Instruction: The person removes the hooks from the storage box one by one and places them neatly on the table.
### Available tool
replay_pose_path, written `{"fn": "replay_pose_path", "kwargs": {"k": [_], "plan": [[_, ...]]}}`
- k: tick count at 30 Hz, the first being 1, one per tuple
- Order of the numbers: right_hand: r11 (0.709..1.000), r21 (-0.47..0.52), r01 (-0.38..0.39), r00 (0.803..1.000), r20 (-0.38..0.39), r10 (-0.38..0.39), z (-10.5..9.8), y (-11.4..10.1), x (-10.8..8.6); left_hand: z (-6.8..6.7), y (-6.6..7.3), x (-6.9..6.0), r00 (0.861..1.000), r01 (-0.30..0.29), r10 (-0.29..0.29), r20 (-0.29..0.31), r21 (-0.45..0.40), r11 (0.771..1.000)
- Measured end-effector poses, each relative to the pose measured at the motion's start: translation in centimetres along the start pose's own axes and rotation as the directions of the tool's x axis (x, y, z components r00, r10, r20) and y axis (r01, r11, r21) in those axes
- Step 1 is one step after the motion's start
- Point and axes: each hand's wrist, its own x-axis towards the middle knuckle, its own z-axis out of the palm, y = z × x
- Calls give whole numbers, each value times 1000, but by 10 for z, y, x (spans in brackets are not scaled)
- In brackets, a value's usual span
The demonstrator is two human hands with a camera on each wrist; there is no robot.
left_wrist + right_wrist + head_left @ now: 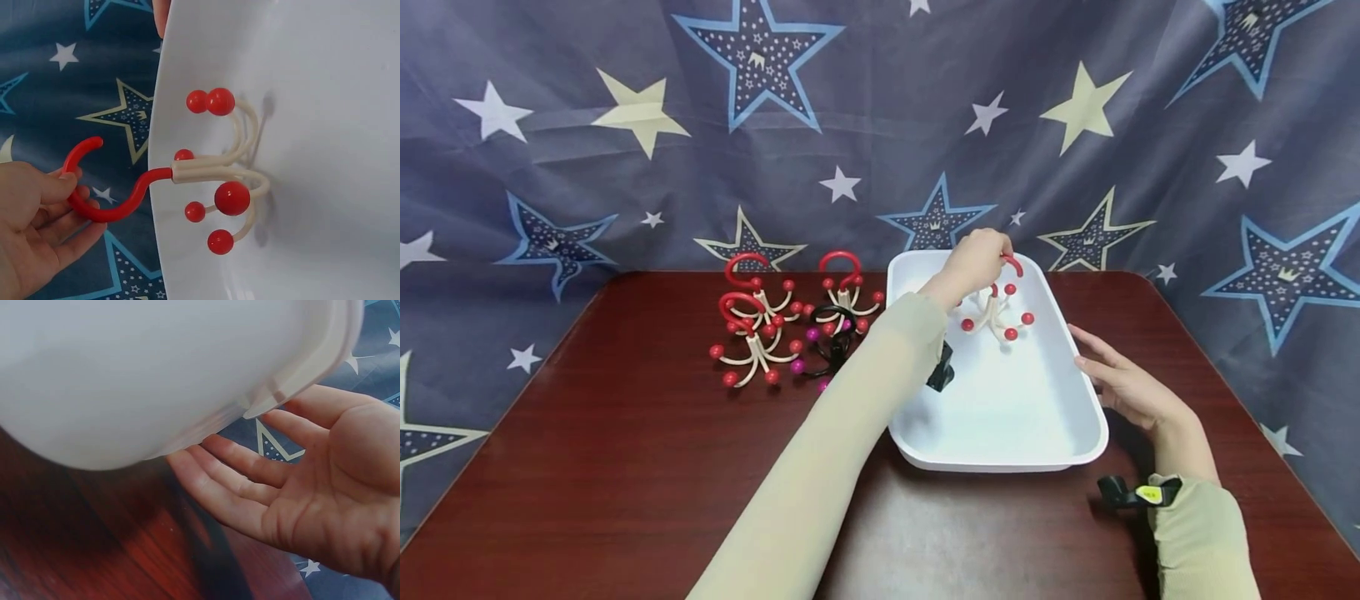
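A hook hanger (992,315) with a red hook, cream arms and red ball tips stands upright in the far part of the white bin (1000,446). My left hand (973,267) pinches its red hook (103,214) between thumb and fingers, as the left wrist view shows. The hanger's arms are at the bin floor; I cannot tell if they press on it. Outside the bin's right wall, my right hand (1131,387) touches it. In the right wrist view, the fingers (244,500) of that hand stretch along the bin's underside and rim.
Left of the bin, several red-and-cream hangers (758,358) stand on the dark red table (587,433), with a black hanger (837,350) with purple tips among them. My left sleeve (842,442) partly covers it. A star-patterned cloth (865,125) hangs behind.
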Motion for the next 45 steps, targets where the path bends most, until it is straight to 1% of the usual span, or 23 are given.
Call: {"fn": "replay_pose_path", "kwargs": {"k": [2,5,8,11,13,15,19,23,26,29,34,35,39,43,45], "plan": [[1000,2,-5,1000,11,5,1,1,1,-5,-1,-5,1000,-6,6,-4,3,1000],[1000,2,-10,1000,11,10,2,1,1,-17,-1,-12,999,-38,38,-21,-2,999],[1000,8,-5,1000,-1,5,1,0,-1,-33,2,-17,995,-82,82,-51,-9,997],[1000,5,0,1000,-9,0,0,-1,-1,-51,4,-25,992,-106,104,-66,-34,994],[1000,-12,11,1000,-12,-12,0,-2,0,-62,4,-33,989,-121,117,-86,-41,992],[998,-50,23,999,-21,-25,1,-1,2,-71,4,-41,985,-136,129,-111,-57,989],[991,-130,43,998,-49,-50,2,0,4,-87,-1,-59,969,-190,176,-172,-66,980],[987,-154,44,996,-68,-55,4,-1,5,-104,-7,-78,945,-259,237,-228,-72,963],[986,-159,48,996,-69,-60,4,-1,6,-117,-12,-94,937,-276,250,-246,-76,958],[984,-169,53,995,-69,-65,4,-2,6,-129,-17,-110,933,-271,242,-267,-77,959],[985,-167,50,995,-74,-64,4,-3,6,-141,-28,-136,920,-280,236,-314,-104,954],[985,-166,48,995,-75,-61,4,-3,6,-142,-31,-142,920,-276,229,-319,-108,955],[984,-173,40,994,-96,-57,4,-3,5,-144,-42,-162,915,-260,207,-346,-115,959],[986,-160,56,988,-136,-78,4,-3,4,-143,-52,-181,902,-253,197,-383,-103,962],[989,-132,73,985,-146,-92,3,-2,4,-142,-57,-189,895,-256,197,-400,-99,961]]}}
